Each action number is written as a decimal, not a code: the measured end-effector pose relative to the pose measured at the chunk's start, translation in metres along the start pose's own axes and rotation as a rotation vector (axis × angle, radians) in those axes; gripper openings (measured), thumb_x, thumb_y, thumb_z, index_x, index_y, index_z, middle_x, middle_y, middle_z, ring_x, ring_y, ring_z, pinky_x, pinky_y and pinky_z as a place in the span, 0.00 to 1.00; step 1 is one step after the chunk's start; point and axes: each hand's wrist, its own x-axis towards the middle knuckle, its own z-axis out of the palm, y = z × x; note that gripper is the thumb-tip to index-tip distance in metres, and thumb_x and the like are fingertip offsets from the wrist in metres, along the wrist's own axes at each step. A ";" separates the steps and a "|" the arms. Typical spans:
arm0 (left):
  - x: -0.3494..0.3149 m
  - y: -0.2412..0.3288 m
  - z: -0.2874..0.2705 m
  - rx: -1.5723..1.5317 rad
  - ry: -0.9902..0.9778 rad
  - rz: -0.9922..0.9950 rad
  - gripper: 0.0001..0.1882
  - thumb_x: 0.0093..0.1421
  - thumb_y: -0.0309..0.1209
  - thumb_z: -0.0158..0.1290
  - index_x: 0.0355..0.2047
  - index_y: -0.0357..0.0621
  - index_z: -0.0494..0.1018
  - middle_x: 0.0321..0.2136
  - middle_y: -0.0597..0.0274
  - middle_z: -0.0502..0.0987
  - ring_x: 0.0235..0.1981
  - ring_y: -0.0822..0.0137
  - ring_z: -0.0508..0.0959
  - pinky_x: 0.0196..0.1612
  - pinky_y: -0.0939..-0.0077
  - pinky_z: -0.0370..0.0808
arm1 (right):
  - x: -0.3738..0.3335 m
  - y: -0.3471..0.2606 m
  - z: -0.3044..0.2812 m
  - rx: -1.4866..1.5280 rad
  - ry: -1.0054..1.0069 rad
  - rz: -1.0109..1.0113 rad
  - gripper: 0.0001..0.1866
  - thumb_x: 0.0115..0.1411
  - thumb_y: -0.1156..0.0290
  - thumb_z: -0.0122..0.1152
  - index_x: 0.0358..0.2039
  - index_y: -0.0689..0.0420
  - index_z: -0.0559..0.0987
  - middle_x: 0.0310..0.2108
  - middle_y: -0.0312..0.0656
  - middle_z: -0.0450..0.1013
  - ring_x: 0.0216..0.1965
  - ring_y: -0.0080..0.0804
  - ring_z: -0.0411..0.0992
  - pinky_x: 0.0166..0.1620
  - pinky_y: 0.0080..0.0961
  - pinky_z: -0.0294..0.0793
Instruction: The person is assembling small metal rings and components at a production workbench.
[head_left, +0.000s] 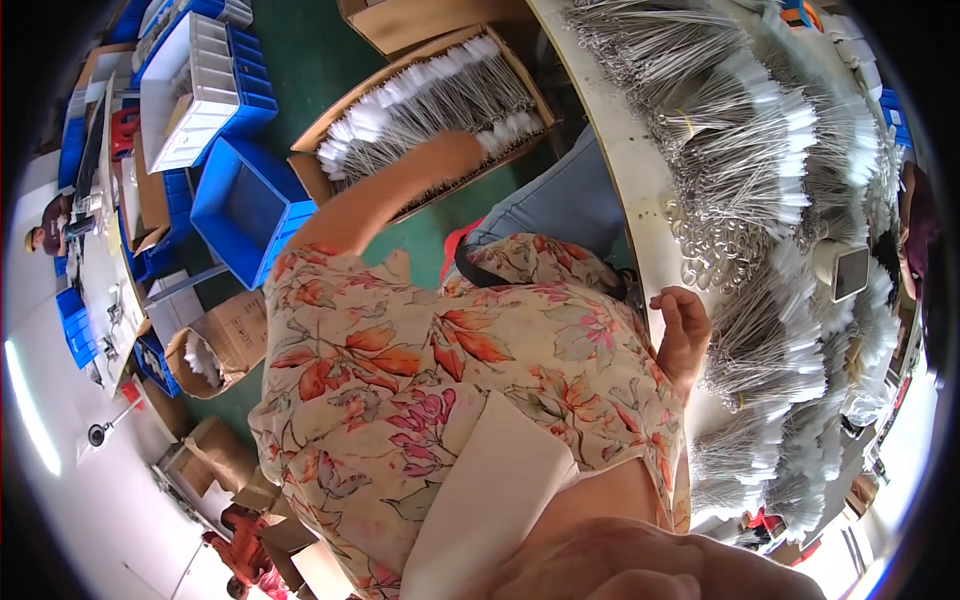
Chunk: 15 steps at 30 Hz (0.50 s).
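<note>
- while reaching into the box (309,178) with the left hand (459,156), cannot tell whether gripping or spread, with fingers lost from sight at the brushes (405,115).
- noted at the right hand (685,328): held just beside the edge of the table (618,120), with fingers loosely curled, gap narrow, nothing seen between them.
- checked for location: brushes packed close in the box, with wire handles crossing; more heaped on the table, with loops near the right hand.
- judged likely fault: dragging neighbours out of line on lifting; cause, tangled wires.
- judged possible fault: spilling from the table if knocked by the right hand; cause, loose heaping.
- judged lesser fault: crushing white bristles; cause, pressing down into tight rows.
</note>
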 end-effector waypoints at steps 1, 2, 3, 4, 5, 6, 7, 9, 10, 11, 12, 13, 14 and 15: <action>-0.001 -0.031 0.014 0.044 -0.063 -0.014 0.10 0.47 0.27 0.48 0.28 0.36 0.75 0.27 0.45 0.76 0.30 0.49 0.77 0.32 0.59 0.74 | 0.002 0.001 0.000 0.002 -0.001 0.001 0.05 0.55 0.78 0.56 0.32 0.65 0.75 0.27 0.36 0.72 0.32 0.21 0.68 0.41 0.17 0.65; -0.004 -0.055 0.029 0.082 -0.129 -0.025 0.12 0.50 0.28 0.48 0.32 0.36 0.75 0.30 0.44 0.76 0.33 0.49 0.77 0.35 0.60 0.74 | 0.004 0.001 0.001 0.018 -0.005 0.004 0.06 0.55 0.77 0.56 0.33 0.65 0.75 0.27 0.36 0.71 0.32 0.20 0.67 0.40 0.16 0.64; -0.010 -0.067 0.047 0.080 -0.133 -0.029 0.12 0.50 0.28 0.48 0.32 0.36 0.75 0.30 0.44 0.76 0.33 0.49 0.77 0.35 0.60 0.74 | 0.007 0.001 0.003 0.037 -0.011 0.005 0.06 0.55 0.77 0.56 0.33 0.64 0.75 0.27 0.36 0.71 0.31 0.20 0.67 0.40 0.16 0.64; -0.017 -0.074 0.067 0.053 -0.083 0.051 0.14 0.52 0.32 0.48 0.36 0.36 0.74 0.34 0.44 0.75 0.36 0.50 0.76 0.38 0.61 0.73 | 0.010 0.000 0.004 0.039 -0.017 0.012 0.06 0.55 0.77 0.56 0.33 0.64 0.75 0.27 0.36 0.71 0.31 0.20 0.67 0.40 0.16 0.64; -0.025 -0.068 0.065 0.032 -0.033 0.139 0.16 0.55 0.35 0.48 0.40 0.37 0.73 0.38 0.43 0.74 0.39 0.51 0.75 0.41 0.62 0.72 | 0.011 -0.002 0.006 0.023 -0.040 0.028 0.06 0.55 0.77 0.56 0.33 0.64 0.75 0.27 0.35 0.71 0.31 0.19 0.67 0.40 0.16 0.64; -0.014 -0.051 0.059 -0.058 -0.017 0.122 0.18 0.56 0.37 0.48 0.42 0.38 0.72 0.40 0.45 0.73 0.41 0.52 0.74 0.43 0.63 0.71 | 0.012 -0.003 0.007 0.009 -0.064 0.044 0.06 0.55 0.77 0.56 0.33 0.64 0.75 0.26 0.35 0.71 0.31 0.19 0.67 0.39 0.15 0.65; -0.003 -0.012 0.030 -0.142 0.001 0.108 0.20 0.57 0.40 0.48 0.44 0.38 0.71 0.43 0.46 0.72 0.42 0.54 0.74 0.45 0.64 0.70 | 0.012 -0.003 0.007 0.019 -0.055 0.044 0.06 0.55 0.77 0.56 0.33 0.64 0.75 0.26 0.35 0.71 0.31 0.19 0.67 0.39 0.15 0.65; -0.006 0.048 -0.040 -0.541 0.185 0.401 0.16 0.58 0.37 0.48 0.42 0.38 0.72 0.39 0.53 0.75 0.39 0.57 0.75 0.43 0.69 0.71 | 0.010 -0.014 0.005 -0.041 -0.023 0.056 0.06 0.55 0.77 0.56 0.34 0.64 0.75 0.26 0.34 0.70 0.30 0.19 0.67 0.37 0.16 0.65; -0.010 0.066 -0.073 -0.625 0.086 0.523 0.14 0.59 0.35 0.47 0.40 0.38 0.72 0.36 0.55 0.76 0.38 0.60 0.75 0.42 0.71 0.71 | 0.003 -0.037 0.015 0.091 0.035 0.226 0.07 0.54 0.76 0.57 0.34 0.63 0.75 0.26 0.35 0.70 0.28 0.19 0.67 0.35 0.16 0.66; -0.010 0.087 -0.108 -0.696 -0.018 0.660 0.13 0.59 0.33 0.47 0.38 0.37 0.72 0.34 0.56 0.76 0.36 0.62 0.76 0.40 0.74 0.72 | 0.004 -0.036 0.011 0.132 0.049 0.321 0.08 0.54 0.75 0.57 0.34 0.63 0.75 0.27 0.35 0.71 0.28 0.19 0.67 0.36 0.16 0.68; -0.022 0.103 -0.140 -0.757 -0.136 0.774 0.12 0.59 0.33 0.47 0.37 0.36 0.72 0.31 0.56 0.77 0.33 0.66 0.76 0.38 0.76 0.72 | 0.009 -0.027 0.002 0.075 0.003 0.274 0.08 0.54 0.76 0.57 0.34 0.63 0.75 0.28 0.36 0.72 0.29 0.19 0.68 0.37 0.17 0.69; -0.035 0.113 -0.172 -0.806 -0.274 0.891 0.12 0.60 0.32 0.48 0.35 0.34 0.72 0.28 0.56 0.77 0.31 0.69 0.76 0.36 0.78 0.72 | 0.010 -0.021 -0.011 0.012 -0.024 0.229 0.08 0.54 0.76 0.57 0.34 0.64 0.75 0.29 0.37 0.72 0.31 0.19 0.68 0.38 0.17 0.69; -0.045 0.122 -0.204 -0.751 -0.322 1.016 0.12 0.59 0.32 0.48 0.36 0.33 0.72 0.29 0.57 0.76 0.31 0.70 0.76 0.36 0.78 0.72 | 0.012 -0.021 -0.019 0.024 -0.084 0.091 0.07 0.54 0.76 0.58 0.35 0.64 0.75 0.30 0.38 0.72 0.32 0.20 0.69 0.39 0.18 0.69; -0.043 0.129 -0.230 -0.694 -0.380 1.139 0.13 0.59 0.32 0.49 0.36 0.33 0.72 0.29 0.58 0.76 0.31 0.71 0.76 0.36 0.78 0.72 | 0.014 -0.021 -0.026 0.025 -0.139 -0.045 0.07 0.54 0.77 0.58 0.35 0.64 0.75 0.31 0.38 0.73 0.34 0.20 0.69 0.40 0.18 0.69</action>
